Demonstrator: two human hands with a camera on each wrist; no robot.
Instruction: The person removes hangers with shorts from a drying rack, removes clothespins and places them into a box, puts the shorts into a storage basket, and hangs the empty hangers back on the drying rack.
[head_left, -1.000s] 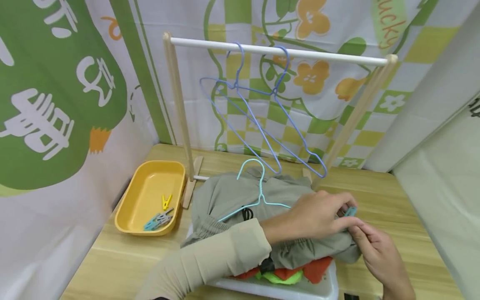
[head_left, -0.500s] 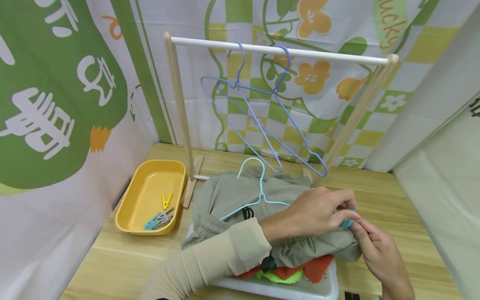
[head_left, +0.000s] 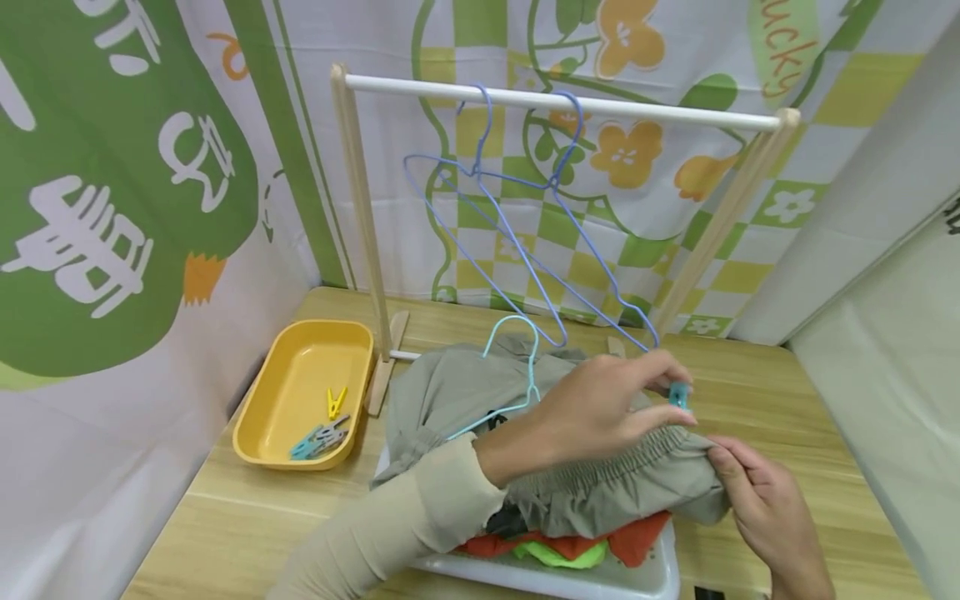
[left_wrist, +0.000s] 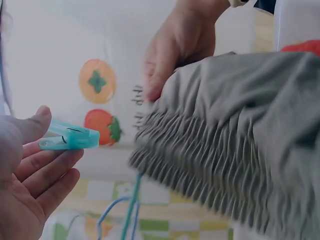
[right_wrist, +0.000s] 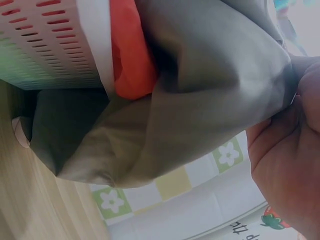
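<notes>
My left hand (head_left: 581, 408) pinches a teal clothespin (head_left: 679, 394) between thumb and fingers, above the garment's waistband. In the left wrist view the clothespin (left_wrist: 70, 137) is apart from the cloth. Grey-green trousers (head_left: 622, 492) with a gathered elastic waistband (left_wrist: 195, 160) lie heaped over a white basket. My right hand (head_left: 772, 504) grips the right end of that waistband between thumb and fingers. A light teal hanger (head_left: 533, 350) lies on the trousers, its hook upward; my left hand and forearm hide part of it.
Two blue hangers (head_left: 517, 242) hang from the white rail (head_left: 637, 107) of a wooden-post rack. A yellow tray (head_left: 258, 408) at left holds several clothespins (head_left: 321, 437). The white slotted basket (right_wrist: 60, 45) also holds red cloth (head_left: 637, 537) and bright green cloth (head_left: 562, 554).
My left hand has moved up and left with the clothespin, away from the waistband corner and my right fingertips. The gathered waistband now shows. My right hand keeps its grip on the trousers.
</notes>
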